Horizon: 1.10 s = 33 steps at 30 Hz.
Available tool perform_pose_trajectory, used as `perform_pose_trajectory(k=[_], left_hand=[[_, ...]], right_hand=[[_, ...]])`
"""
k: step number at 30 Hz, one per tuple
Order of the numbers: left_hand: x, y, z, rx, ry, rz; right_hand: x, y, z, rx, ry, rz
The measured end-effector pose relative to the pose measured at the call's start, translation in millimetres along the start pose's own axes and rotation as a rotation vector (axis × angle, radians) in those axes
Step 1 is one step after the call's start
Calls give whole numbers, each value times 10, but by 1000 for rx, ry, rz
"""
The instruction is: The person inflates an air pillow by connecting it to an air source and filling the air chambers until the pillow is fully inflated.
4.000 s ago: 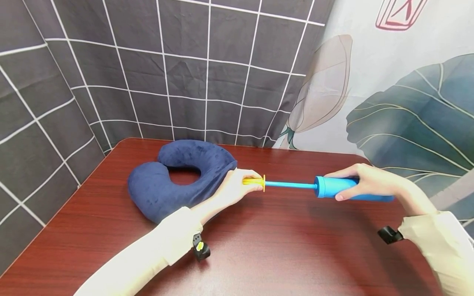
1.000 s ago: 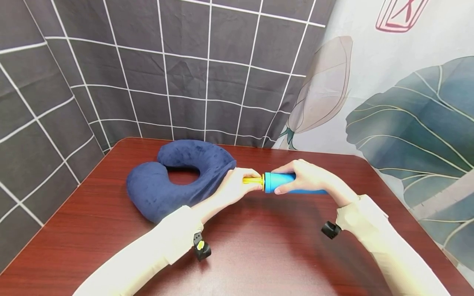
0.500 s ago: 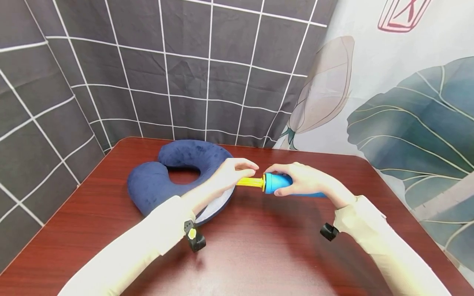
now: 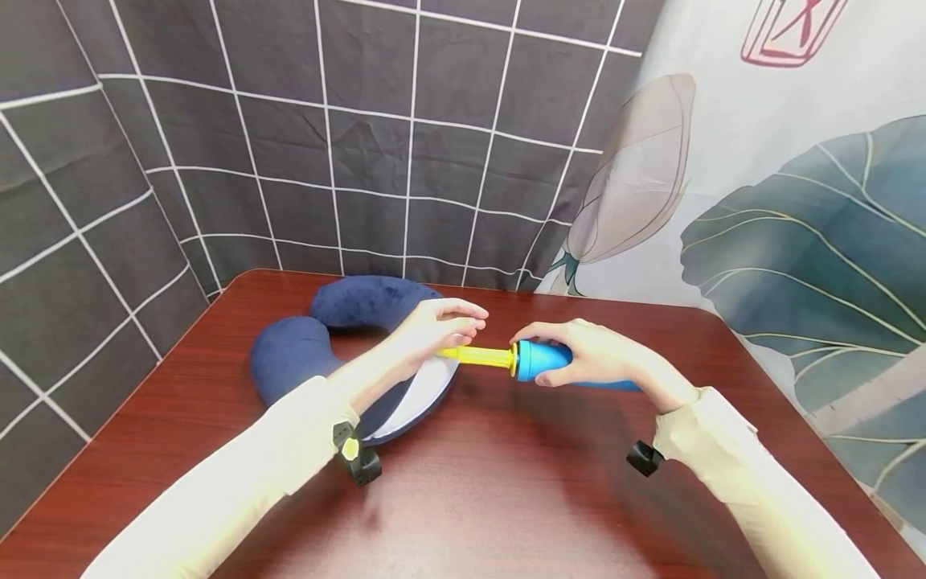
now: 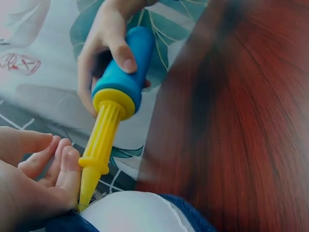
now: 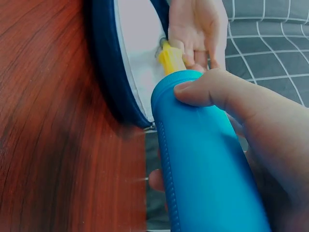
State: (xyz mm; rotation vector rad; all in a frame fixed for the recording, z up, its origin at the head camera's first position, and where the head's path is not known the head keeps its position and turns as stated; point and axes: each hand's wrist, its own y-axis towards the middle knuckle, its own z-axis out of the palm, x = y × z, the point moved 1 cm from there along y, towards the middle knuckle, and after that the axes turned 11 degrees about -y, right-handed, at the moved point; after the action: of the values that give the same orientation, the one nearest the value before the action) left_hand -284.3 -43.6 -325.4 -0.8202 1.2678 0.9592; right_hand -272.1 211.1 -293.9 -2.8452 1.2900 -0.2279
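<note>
- Since one second earlier, the left hand [image 4: 437, 331] had moved off the yellow nozzle [image 4: 486, 357]; I saw its fingers loosely bent, holding nothing.
- The right hand [image 4: 596, 354] was clamped round the blue pump [image 4: 544, 360].
- Left of that grip, I saw the nozzle's tip at the navy pillow [image 4: 285, 354], white lining [image 4: 419, 402] exposed.

Two wrist views look opposite ways

The head view looks forward and down over the table [image 4: 506, 490] from farthest off. The left wrist view, close in, faces the right hand [image 5: 105, 36] along the yellow nozzle [image 5: 102, 137]; the right wrist view, nearest, faces back over the blue pump [image 6: 200, 145]; both share the yellow nozzle
</note>
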Motion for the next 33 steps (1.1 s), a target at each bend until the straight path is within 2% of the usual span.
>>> perform_pose_trajectory(k=[2,3,6,8,10,12,14,16,18,22,25,33], left_hand=[[-36,-53,-42,19,107,42],[-57,-81,-68,31,203,82],[-118,-162,-139,64,545,234],[-140,-225,-198,52,793,320],[-139,-286,-253,40,961,357],[-115,-333,-307,30,1060,352],[-87,-368,-349,20,1093,325],[-60,-387,-377,25,1086,327],[-38,-397,-387,33,1077,360],[-1,-395,-383,39,1095,463],[14,-390,-380,33,1120,500],[66,-334,-436,45,1075,487]], right_hand=[[18,8,-5,-7,-2,-5],[25,11,-7,-9,-2,-6],[25,13,-6,-14,-6,0],[26,14,-3,-12,-7,5],[27,17,3,-6,-12,3],[32,19,10,0,-19,-2],[44,17,14,5,-27,-4],[54,17,19,9,-37,-7],[68,18,24,12,-45,-7],[91,30,33,11,-61,-14],[100,39,39,13,-62,-18],[86,28,62,18,-23,-18]])
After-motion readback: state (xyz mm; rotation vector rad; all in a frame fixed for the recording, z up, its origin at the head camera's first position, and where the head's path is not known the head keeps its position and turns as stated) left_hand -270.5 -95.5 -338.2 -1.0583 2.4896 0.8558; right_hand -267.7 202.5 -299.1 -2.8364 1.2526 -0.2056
